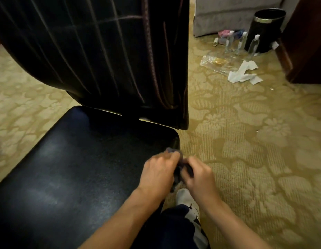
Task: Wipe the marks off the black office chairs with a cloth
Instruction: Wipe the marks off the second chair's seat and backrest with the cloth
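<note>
A black office chair fills the left half of the view, its glossy seat (71, 159) below and its ribbed backrest (95, 51) above. Pale smudges show on the seat's shiny surface. A small dark cloth (181, 168) is bunched at the seat's right front corner. My left hand (157, 174) grips the cloth from the left, over the seat edge. My right hand (199, 175) grips it from the right, just off the seat above the carpet. Both hands are blurred.
Patterned beige carpet (254, 141) spreads to the right. Far right stand a black waste bin (265, 29), several clear bottles (242, 42), a plastic wrapper (217, 62) and crumpled white paper (244, 72). A dark wooden cabinet (307, 42) is at the right edge. My shoe (188, 203) is below the hands.
</note>
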Tool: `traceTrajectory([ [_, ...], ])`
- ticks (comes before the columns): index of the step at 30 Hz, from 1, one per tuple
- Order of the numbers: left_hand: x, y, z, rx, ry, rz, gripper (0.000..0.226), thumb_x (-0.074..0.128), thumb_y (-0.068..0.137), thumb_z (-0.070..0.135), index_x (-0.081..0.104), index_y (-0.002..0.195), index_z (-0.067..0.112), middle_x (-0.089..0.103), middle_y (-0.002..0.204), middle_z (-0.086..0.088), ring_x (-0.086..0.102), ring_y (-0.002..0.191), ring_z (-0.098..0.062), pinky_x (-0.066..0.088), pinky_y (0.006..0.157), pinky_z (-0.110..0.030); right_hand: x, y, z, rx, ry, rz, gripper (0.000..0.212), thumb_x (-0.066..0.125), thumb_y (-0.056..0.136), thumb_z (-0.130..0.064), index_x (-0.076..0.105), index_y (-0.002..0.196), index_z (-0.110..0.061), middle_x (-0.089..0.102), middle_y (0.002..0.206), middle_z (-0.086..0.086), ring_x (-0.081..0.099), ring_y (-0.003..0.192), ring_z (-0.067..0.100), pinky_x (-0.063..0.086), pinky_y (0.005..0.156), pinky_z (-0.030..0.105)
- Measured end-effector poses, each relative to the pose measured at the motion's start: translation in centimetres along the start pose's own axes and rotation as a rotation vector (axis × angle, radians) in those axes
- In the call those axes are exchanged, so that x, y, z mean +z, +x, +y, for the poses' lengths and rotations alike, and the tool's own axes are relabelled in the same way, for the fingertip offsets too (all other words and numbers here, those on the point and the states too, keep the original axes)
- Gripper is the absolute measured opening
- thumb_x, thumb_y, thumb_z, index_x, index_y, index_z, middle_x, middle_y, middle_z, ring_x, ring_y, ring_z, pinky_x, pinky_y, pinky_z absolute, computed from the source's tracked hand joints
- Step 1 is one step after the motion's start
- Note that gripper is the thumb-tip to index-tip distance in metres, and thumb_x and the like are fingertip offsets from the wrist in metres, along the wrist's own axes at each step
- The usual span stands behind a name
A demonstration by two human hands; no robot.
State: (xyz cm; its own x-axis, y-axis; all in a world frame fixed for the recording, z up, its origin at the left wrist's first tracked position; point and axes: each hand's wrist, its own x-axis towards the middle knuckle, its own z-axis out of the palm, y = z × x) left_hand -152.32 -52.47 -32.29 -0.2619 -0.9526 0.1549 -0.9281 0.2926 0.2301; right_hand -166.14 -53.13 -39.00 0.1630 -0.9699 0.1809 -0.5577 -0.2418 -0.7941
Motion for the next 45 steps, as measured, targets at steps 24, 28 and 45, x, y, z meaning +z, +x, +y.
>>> traceTrajectory([
  [24, 1.0, -6.3, 1.2, -0.612, -0.257, 0.100, 0.012, 0.070, 0.085, 0.010, 0.071, 0.093, 0.019, 0.053, 0.112, 0.005, 0.053, 0.091, -0.007, 0.035, 0.071, -0.006, 0.0, 2.4, -3.2, 0.592, 0.384, -0.580, 0.012, 0.062, 0.096, -0.017, 0.057, 0.086, -0.011, 0.057, 0.074, 0.001, 0.055, 0.069, 0.012, 0.043, 0.060, 0.026],
  [28, 0.7, -8.5, 2.2, -0.660, -0.253, 0.103, 0.014, 0.068, 0.086, 0.010, 0.069, 0.095, 0.020, 0.052, 0.109, 0.004, 0.054, 0.093, -0.010, 0.033, 0.071, -0.009, 0.8, 0.1, -3.4, 0.556, 0.292, -0.563, 0.027, 0.060, 0.096, -0.025, 0.043, 0.077, -0.018, 0.048, 0.076, 0.000, 0.047, 0.071, 0.013, 0.038, 0.067, 0.031],
  [45, -1.3, -24.5, 4.8, -1.272, -0.604, 0.254, 0.025, 0.079, 0.083, 0.027, 0.058, 0.093, 0.018, 0.069, 0.078, -0.001, 0.065, 0.073, -0.016, 0.051, 0.064, -0.031, 1.5, -15.8, -9.6, 0.212, 0.263, -0.602, 0.021, 0.067, 0.091, -0.027, 0.055, 0.076, -0.019, 0.057, 0.071, -0.006, 0.055, 0.071, 0.011, 0.037, 0.057, 0.016],
])
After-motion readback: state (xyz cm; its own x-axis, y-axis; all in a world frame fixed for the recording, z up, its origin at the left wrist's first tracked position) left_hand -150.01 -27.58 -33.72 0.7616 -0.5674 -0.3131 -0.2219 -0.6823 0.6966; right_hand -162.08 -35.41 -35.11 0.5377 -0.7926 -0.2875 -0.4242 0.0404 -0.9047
